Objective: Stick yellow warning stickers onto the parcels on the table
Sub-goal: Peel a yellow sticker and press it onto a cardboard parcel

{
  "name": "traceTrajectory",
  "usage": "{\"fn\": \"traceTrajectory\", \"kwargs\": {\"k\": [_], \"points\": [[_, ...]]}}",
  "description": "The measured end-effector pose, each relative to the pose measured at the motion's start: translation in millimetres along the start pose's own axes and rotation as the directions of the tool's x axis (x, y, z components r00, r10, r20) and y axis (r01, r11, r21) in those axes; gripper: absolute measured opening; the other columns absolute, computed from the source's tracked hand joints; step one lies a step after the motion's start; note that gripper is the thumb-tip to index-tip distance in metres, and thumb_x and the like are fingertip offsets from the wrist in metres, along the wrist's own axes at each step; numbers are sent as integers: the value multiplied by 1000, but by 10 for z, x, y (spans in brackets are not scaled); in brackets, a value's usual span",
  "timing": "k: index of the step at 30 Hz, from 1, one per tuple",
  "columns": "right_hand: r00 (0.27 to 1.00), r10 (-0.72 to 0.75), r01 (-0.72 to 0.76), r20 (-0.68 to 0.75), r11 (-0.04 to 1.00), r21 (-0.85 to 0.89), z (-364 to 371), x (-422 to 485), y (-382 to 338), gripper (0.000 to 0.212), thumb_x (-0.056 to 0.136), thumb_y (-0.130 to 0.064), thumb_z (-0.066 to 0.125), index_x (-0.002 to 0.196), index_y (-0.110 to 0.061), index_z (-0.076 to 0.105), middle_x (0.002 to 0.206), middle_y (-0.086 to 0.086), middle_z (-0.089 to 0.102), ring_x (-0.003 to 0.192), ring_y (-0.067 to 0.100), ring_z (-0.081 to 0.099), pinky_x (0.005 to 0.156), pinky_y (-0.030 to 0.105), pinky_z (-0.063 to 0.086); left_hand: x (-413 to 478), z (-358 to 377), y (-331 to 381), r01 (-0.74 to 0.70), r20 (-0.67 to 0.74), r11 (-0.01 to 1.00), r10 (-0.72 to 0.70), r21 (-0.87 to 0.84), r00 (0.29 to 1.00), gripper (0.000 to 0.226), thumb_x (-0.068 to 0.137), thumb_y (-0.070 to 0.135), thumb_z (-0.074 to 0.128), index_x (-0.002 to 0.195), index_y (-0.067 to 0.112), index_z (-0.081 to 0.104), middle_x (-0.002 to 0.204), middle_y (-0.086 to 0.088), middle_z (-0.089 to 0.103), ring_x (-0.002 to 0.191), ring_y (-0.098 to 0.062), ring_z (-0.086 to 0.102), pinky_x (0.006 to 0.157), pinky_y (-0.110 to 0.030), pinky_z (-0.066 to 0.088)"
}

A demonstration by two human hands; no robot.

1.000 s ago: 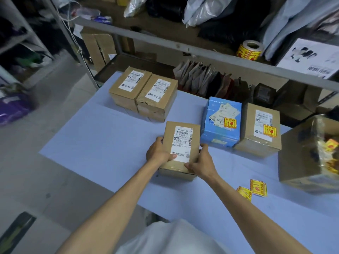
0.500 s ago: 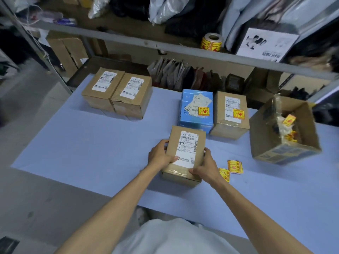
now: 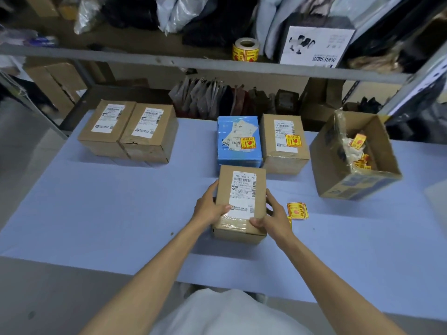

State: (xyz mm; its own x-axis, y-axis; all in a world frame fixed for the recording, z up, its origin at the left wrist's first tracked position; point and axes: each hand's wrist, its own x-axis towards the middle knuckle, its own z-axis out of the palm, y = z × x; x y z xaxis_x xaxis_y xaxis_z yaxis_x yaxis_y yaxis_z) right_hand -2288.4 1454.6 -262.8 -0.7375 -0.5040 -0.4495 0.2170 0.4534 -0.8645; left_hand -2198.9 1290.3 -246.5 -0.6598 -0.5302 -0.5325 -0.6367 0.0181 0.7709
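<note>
Now both hands hold one plain brown parcel that sits on the blue table, just in front of the blue parcel. The left hand grips its left side, with the thumb laid on the top beside the white shipping label. The right hand grips the right side, with the thumb on the near top corner. The other fingers go down the sides of the box and are mostly hidden, so I cannot tell how far they reach.

Some loose yellow warning stickers lie on the table just right of the right hand; one of them is partly covered by that hand. The blue parcel and the labelled brown parcel beside it each carry a yellow sticker. A pair of brown parcels stands touching at the far left.

At the right an open carton stands tilted. It holds crumpled film and yellow scraps that are hard to make out. A sticker roll stands on the shelf above. Most print on the labels is too small to read, and both forearms are cut off by the lower edge.
</note>
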Motion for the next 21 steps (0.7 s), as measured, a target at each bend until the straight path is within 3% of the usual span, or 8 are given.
{"fn": "traceTrajectory", "kwargs": {"k": [2,3,5,8,13,21], "points": [[999,26,-24,-19,996,83,7,-17,9,95,66,5,73,146,-30,37,132,-19,55,109,1,58,91,28,54,22,-1,-38,12,-23,1000,-12,1,1000,83,84,14,71,149,34,25,136,-5,54,118,-25,55,93,-33,45],[999,38,-36,-11,992,123,6,-16,15,92,70,11,70,146,-28,38,123,-26,56,97,-7,61,79,16,54,23,1,-58,21,-35,1000,-21,-1,999,82,83,15,71,149,36,26,134,-5,57,116,-24,56,95,-34,45],[999,38,-39,14,988,152,-14,-10,10,89,72,18,65,145,-25,39,112,-32,55,81,-18,60,62,7,49,12,6,-81,31,-57,1000,-30,8,998,79,85,18,69,148,38,27,130,-6,60,115,-24,58,98,-35,46],[998,48,-54,37,981,186,-47,26,-13,91,70,23,62,146,-23,40,128,-20,54,80,-15,62,60,8,49,-9,11,-116,28,-64,1000,-28,8,998,77,86,20,67,148,40,26,131,-4,60,116,-23,58,96,-34,46],[995,78,-90,63,974,210,-53,65,-47,94,71,25,60,145,-27,38,106,-29,59,92,4,63,58,11,50,-12,4,-166,50,-67,998,-53,-46,996,79,85,20,70,147,41,26,133,-2,59,119,-21,57,95,-30,41],[996,61,-71,63,982,177,-53,118,55,97,70,19,65,144,-36,36,110,-31,60,105,16,63,65,20,54,41,53,-208,53,-83,997,-57,-58,995,79,86,21,68,146,45,24,134,2,58,119,-22,56,96,-34,44]]}}
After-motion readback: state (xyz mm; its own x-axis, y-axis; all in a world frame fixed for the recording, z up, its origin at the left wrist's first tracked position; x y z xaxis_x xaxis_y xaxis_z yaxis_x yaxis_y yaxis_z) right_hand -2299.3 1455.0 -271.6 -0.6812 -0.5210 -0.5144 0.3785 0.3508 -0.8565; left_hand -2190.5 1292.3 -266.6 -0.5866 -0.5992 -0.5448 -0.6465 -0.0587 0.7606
